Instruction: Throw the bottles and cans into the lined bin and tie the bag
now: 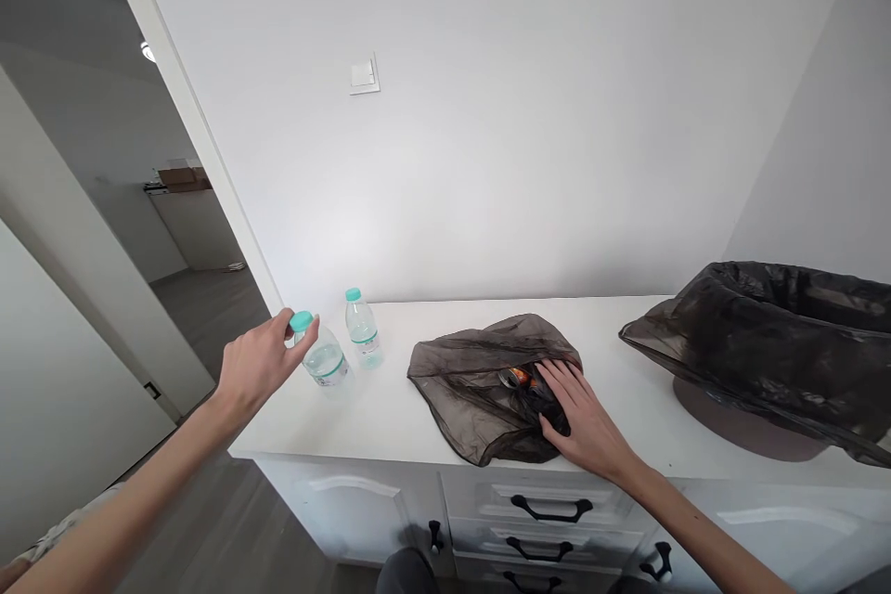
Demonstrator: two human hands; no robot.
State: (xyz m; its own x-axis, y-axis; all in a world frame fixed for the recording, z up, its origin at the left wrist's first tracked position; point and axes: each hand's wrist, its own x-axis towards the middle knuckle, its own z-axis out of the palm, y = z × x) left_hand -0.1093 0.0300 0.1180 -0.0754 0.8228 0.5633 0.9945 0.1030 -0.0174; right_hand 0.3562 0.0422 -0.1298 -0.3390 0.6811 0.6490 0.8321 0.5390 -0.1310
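Observation:
My left hand [261, 357] grips a clear plastic bottle [326, 364] by its teal cap, thumb and fingers on either side. A second clear bottle [363, 334] with a teal cap stands upright just behind and to the right of it. On the white cabinet top, a thin black plastic bag [459, 380] lies spread out. My right hand [581, 413] rests on the bag's right part with its fingers stretched out. An orange and dark can [516, 378] shows at the bag, beside my right fingertips; part of it is hidden.
A bin [748, 418] lined with a black bag [696, 334] stands at the right of the white cabinet top [390, 432]. Drawers with black handles [549, 509] are below the front edge. A wall with a light switch [363, 74] rises behind; a doorway opens at left.

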